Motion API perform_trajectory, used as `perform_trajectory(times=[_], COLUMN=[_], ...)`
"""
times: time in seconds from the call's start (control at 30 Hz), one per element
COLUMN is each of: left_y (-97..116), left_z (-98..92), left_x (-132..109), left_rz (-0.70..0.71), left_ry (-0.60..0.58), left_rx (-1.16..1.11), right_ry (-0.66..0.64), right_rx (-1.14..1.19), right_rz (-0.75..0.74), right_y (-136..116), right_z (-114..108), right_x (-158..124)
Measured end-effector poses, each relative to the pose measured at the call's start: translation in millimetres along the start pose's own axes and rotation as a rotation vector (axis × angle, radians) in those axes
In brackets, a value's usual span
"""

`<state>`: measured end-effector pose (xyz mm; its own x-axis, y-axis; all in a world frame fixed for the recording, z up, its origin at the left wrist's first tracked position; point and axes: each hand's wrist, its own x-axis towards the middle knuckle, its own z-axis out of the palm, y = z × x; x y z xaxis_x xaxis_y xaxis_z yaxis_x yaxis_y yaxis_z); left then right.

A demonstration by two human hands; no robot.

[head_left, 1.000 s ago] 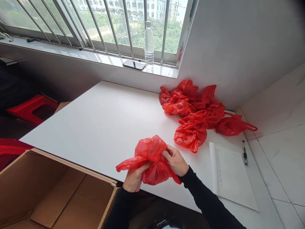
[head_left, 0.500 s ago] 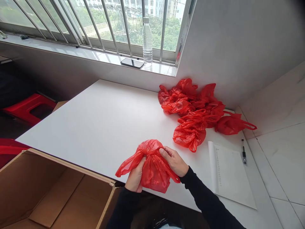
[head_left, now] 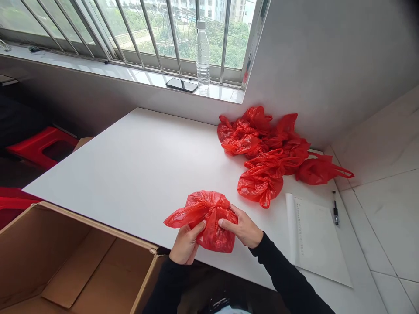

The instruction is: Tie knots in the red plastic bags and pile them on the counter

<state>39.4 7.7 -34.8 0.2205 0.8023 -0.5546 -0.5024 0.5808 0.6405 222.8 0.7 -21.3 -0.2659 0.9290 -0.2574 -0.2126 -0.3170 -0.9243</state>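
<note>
Between my two hands is a knotted red plastic bag point(head_left: 209, 205), held just above the front edge of the white table point(head_left: 150, 161). My left hand point(head_left: 187, 243) grips its lower left side, thumb on the front. On the right side, my right hand point(head_left: 244, 226) is closed round the bag with the thumb pressed near the knot. One loose bag handle sticks out to the left. Small rounded shapes show faintly through the thin plastic, but I cannot make out what they are.
More red plastic bags point(head_left: 262, 148) lie heaped at the back right. A notebook point(head_left: 319, 240) and a pen point(head_left: 335, 213) lie on the right. An open cardboard box point(head_left: 98, 261) stands at lower left. A phone point(head_left: 181, 85) and water bottle point(head_left: 203, 56) are on the windowsill.
The bag in my hands has been turned and tipped, so its bottom sits higher and its knot faces up more. My right thumb has shifted down onto its front.
</note>
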Motion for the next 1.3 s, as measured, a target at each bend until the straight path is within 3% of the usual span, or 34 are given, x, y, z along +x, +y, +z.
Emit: perform_trajectory(times=[0.1, 0.27, 0.47, 0.57, 0.63, 0.73, 0.8, 1.0, 1.17, 1.3], left_y=[1, -1, -11, -11, -8, -6, -8, -16, -15, -19], left_z=[2.5, 11.2, -1.0, -0.9, 4.0, 11.8, 14.0, 9.9, 8.3, 8.9], left_x=[-1, -7, 7, 8, 2, -8, -11, -5, -3, -2], left_rz=[-0.037, 0.011, 0.048, -0.02, -0.063, -0.069, -0.04, 0.0, -0.081, -0.065], left_ry=[0.01, -0.109, 0.06, 0.109, 0.059, -0.152, -0.228, -0.099, -0.038, 0.011], left_rx=[0.021, 0.057, 0.062, 0.029, -0.001, 0.008, 0.056, 0.102, 0.19, 0.178], right_ry=[0.05, 0.07, -0.061, -0.003, 0.079, 0.169, 0.185, -0.005, 0.074, 0.074], right_rx=[0.02, -0.012, 0.005, -0.008, -0.026, -0.039, -0.051, -0.095, -0.129, -0.147], right_rz=[-0.033, -0.033, 0.07, 0.051, 0.029, 0.024, 0.027, 0.022, 0.036, 0.094], right_y=[1, -1, -8, -6, -2, 4, 6, 4, 7, 5], right_z=[2, 2, -1, 0, 1, 1, 0, -6, -4, -3], right_x=[1, 2, -8, -10, -8, -4, -4, -10, -9, -10])
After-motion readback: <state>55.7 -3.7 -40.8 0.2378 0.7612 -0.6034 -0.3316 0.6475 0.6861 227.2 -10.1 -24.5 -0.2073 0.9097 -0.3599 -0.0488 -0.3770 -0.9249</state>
